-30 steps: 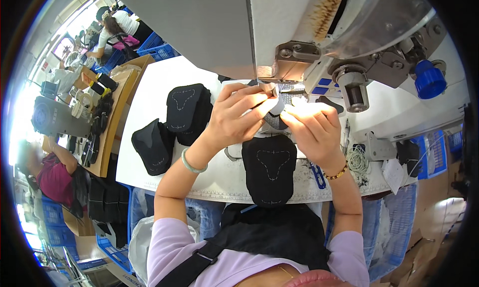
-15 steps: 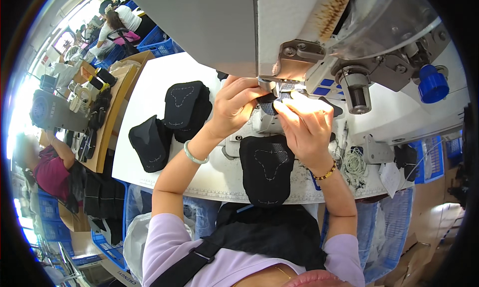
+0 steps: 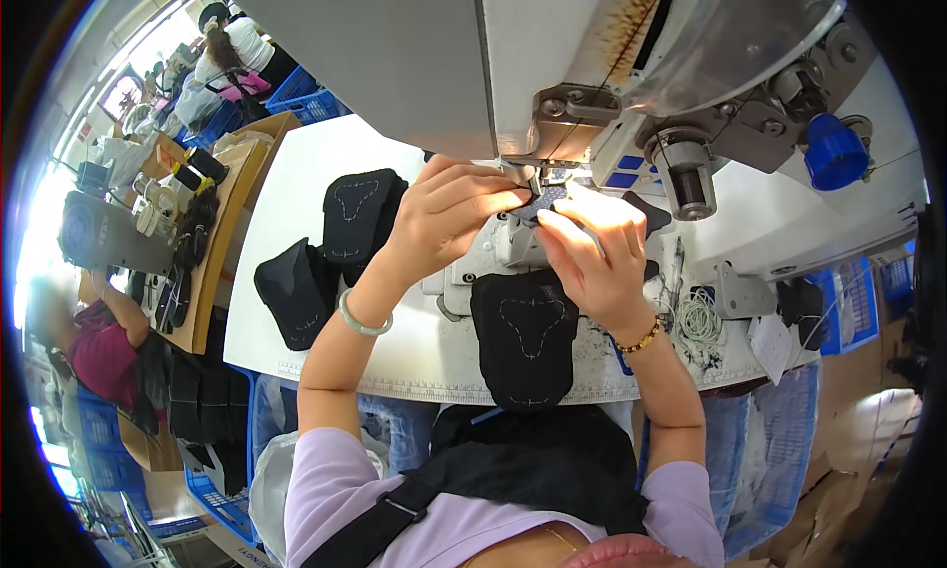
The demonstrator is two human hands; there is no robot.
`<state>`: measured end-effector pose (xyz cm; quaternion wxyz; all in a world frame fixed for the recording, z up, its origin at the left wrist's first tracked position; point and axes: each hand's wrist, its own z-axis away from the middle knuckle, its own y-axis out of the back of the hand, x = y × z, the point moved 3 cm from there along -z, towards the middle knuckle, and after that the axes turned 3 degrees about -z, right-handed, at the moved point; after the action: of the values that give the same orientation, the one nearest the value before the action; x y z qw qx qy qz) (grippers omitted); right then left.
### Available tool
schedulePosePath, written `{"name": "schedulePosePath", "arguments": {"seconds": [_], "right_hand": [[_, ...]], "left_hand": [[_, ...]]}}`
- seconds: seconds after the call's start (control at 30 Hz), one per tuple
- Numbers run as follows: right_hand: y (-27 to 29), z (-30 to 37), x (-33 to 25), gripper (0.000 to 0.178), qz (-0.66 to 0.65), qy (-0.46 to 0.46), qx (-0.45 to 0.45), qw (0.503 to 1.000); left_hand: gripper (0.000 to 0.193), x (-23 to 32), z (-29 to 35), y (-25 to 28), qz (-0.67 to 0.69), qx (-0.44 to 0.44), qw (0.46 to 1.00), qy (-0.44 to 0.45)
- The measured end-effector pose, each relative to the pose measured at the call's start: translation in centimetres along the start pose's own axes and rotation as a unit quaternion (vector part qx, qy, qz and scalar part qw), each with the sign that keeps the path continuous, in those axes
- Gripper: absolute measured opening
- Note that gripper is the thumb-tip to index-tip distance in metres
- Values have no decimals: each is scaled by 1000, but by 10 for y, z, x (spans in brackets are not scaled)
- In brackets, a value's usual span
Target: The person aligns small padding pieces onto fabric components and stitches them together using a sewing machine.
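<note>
Under the lit needle area of a large white sewing machine (image 3: 395, 55), a small dark grey fabric piece (image 3: 538, 207) is held between both hands. My left hand (image 3: 444, 218) pinches its left side, with fingertips beside the metal presser foot. My right hand (image 3: 604, 247) grips the right side, thumb and forefinger pressed together. Just below the hands, a black padded piece (image 3: 525, 343) with white stitched outlines lies at the table's front edge. To the left lie more black padded pieces (image 3: 360, 211), one of them (image 3: 296, 297) tilted. My fingers partly hide the fabric.
The white table (image 3: 296, 188) has a ruler strip along its front edge. A tangle of pale cord (image 3: 698, 319) and a paper tag (image 3: 767, 346) lie right. Blue crates (image 3: 779, 459) stand below. Co-workers sit at left beside a wooden bench (image 3: 219, 242).
The machine and the table things sit slightly shifted in the picture. My left wrist has moved a little left and down; both hands still pinch the fabric at the needle area.
</note>
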<state>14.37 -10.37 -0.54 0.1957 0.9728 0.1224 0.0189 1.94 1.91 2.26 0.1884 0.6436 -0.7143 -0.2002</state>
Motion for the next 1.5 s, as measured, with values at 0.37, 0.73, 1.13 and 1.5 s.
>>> {"name": "schedulePosePath", "arguments": {"seconds": [0.37,0.73,1.13,1.5], "right_hand": [[1,1,4,28,-17,-4,-4,1000],[10,-13,1,23,22,-52,-30,998],[3,-6,8,26,-7,-80,-27,996],[-1,11,-13,40,-64,65,2,996]], "left_hand": [[29,15,-7,6,-20,-62,998,18],[30,48,-17,7,-168,-155,973,37],[56,-11,19,1,116,-62,991,28],[58,16,10,10,26,-99,995,-6]]}}
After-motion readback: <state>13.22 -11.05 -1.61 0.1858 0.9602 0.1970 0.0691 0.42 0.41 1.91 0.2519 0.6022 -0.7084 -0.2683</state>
